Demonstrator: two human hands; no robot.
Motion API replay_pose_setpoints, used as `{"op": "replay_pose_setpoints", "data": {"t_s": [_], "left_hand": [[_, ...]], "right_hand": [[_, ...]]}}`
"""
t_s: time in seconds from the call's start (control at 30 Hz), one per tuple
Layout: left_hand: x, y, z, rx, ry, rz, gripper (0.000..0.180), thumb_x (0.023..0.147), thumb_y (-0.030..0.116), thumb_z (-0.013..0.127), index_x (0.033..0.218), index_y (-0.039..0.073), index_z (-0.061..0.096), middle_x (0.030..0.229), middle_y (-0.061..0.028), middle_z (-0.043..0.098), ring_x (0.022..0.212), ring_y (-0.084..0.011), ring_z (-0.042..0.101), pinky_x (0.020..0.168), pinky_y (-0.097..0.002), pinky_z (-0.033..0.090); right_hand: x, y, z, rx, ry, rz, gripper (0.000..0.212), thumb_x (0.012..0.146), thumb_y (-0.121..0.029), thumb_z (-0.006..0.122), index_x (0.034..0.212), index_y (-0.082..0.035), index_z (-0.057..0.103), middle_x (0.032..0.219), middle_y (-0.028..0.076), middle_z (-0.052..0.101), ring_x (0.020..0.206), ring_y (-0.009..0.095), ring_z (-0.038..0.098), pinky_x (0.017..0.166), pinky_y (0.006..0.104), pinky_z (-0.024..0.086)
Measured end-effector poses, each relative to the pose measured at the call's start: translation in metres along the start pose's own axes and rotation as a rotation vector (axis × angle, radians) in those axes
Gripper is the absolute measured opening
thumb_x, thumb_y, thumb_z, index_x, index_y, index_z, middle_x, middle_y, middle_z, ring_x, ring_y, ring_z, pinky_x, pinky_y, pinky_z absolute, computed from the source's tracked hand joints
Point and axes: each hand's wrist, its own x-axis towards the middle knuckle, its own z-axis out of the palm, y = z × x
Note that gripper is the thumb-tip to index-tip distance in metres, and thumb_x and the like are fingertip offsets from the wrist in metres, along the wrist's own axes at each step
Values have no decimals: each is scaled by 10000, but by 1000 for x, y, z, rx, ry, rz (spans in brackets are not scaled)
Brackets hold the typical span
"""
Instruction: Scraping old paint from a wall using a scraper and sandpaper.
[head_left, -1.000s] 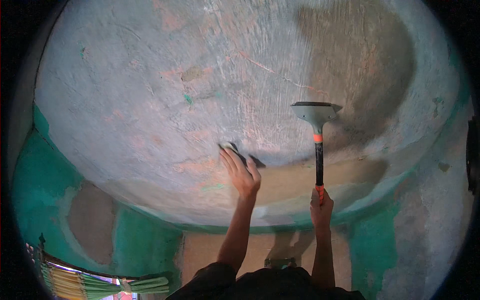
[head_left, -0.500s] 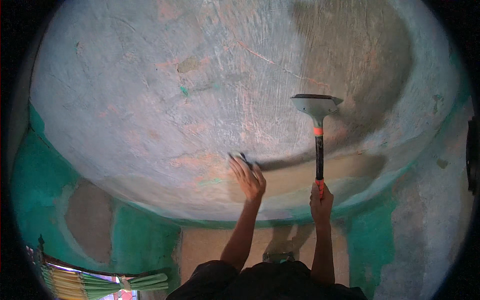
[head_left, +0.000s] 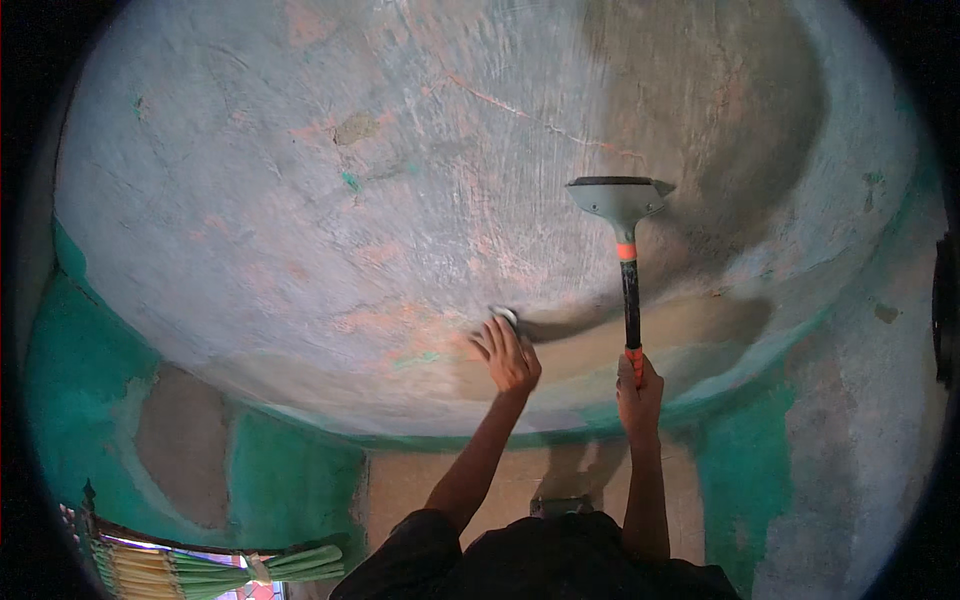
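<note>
Your left hand (head_left: 507, 357) presses a small dark pad (head_left: 508, 317) flat against the ceiling (head_left: 330, 200), fingers spread over it so only its top edge shows. Your right hand (head_left: 638, 392) is wrapped around the foot of the scraper (head_left: 626, 262), whose wide blade touches the plaster just right of the pad. You appear to be mid-way through rubbing down and scraping the old paint. The next stroke likely calls for firm upward pressure with the blade kept flat, to avoid gouging.
</note>
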Motion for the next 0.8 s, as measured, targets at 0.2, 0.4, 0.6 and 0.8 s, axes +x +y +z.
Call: {"op": "replay_pose_setpoints", "data": {"t_s": [0.2, 0.4, 0.6, 0.8], "left_hand": [[50, 62, -27, -36, -260, 107, 631, 940, 275, 524, 1476, -27, 384, 1486, -256, 419, 1393, -476, 339, 1101, -735, 75], [20, 34, -12, 16, -340, 135, 617, 931, 295, 540, 1465, 8, 423, 1492, -190, 445, 1397, -402, 371, 1115, -724, 18], [48, -17, -42, 97, 87, -173, 618, 1022, 271, 451, 1540, -10, 263, 1596, -236, 260, 1512, -356, 177, 1167, -632, -13], [88, -1, -111, -227, -20, -465, 658, 1058, 268, 383, 1582, 12, 79, 1645, -221, 96, 1527, -372, 83, 1162, -618, -46]], "right_hand": [[3, 13, -17, -78, 36, -24, 306, 995, -295, 599, 850, -28, 560, 588, 4, 441, 549, 74, 391, 496, 285, 341], [0, 14, -2, -91, 50, -58, 313, 993, -304, 598, 844, -32, 556, 581, 10, 452, 532, 83, 399, 491, 290, 350], [-36, 47, -11, -184, -7, -99, 333, 986, -338, 608, 869, -30, 560, 576, 37, 481, 492, 125, 443, 483, 313, 371], [-104, 111, 3, -418, -53, 72, 345, 980, -372, 609, 916, -33, 596, 615, 75, 534, 533, 192, 509, 523, 360, 421]]}}
